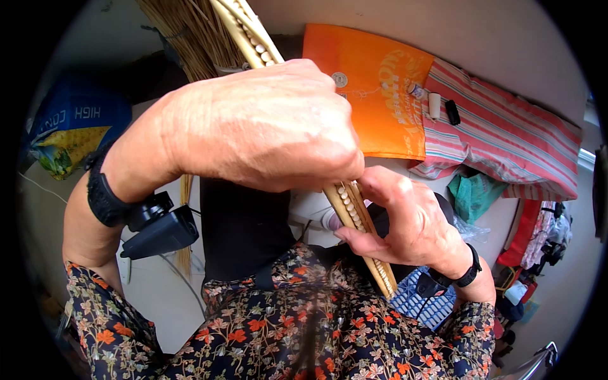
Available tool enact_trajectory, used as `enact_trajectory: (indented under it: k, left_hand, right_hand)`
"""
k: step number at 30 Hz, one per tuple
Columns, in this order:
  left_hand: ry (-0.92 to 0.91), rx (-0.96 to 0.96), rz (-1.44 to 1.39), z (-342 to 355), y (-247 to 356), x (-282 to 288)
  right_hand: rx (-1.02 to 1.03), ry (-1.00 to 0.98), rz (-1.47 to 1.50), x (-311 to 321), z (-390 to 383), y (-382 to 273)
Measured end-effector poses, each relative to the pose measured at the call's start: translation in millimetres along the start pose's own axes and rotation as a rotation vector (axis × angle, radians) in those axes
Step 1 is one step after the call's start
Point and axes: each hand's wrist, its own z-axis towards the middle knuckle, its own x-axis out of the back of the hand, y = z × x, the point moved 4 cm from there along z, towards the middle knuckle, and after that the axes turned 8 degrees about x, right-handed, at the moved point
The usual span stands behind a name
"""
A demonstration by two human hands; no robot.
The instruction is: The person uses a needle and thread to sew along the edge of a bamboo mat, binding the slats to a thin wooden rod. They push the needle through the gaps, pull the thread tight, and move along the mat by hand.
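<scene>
My left hand (259, 126) is closed around a long, pale straw-coloured piece of split stalks (253, 35), whose upper end rises toward the top edge. A row of small round whitish pieces runs along it. My left fingertips are mostly hidden behind the hand. My right hand (405, 225) grips the same piece lower down, thumb and forefinger against it, while its lower end (380, 275) slants down toward my lap. Each wrist wears a black strap, and a black boxy device (161, 231) hangs at the left one.
Dry straw bundles (183, 38) stand behind. An orange bag (373, 120) and striped cloth (500, 139) lie at the back right, with green plastic (472, 196) below. A blue-yellow sack (76, 139) sits left. Blue patterned material (411, 304) is by my right leg, piled items (538, 253) farther right.
</scene>
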Motion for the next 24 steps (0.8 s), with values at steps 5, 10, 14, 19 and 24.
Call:
enact_trajectory:
  k: [5, 10, 14, 19, 24]
  left_hand:
    - [-0.034, 0.022, -0.029, 1.0, -7.3, -1.2]
    - [-0.044, 0.063, 0.051, 2.1, 7.3, 6.0]
    - [0.005, 0.027, 0.092, 16.9, 22.0, 18.2]
    - [0.161, 0.004, 0.188, 7.7, 62.1, 38.0]
    - [0.238, 0.09, 0.209, -7.8, 98.9, 41.2]
  right_hand:
    - [-0.078, 0.069, -0.364, 8.3, -16.6, -20.6]
    - [-0.212, 0.132, -0.465, 8.2, -54.3, -50.7]
    - [-0.43, 0.035, -0.396, -13.4, -76.7, -41.1]
    - [-0.291, 0.129, -0.467, 8.1, -81.7, -64.4]
    - [-0.138, 0.147, -0.648, 29.8, -79.0, -78.6]
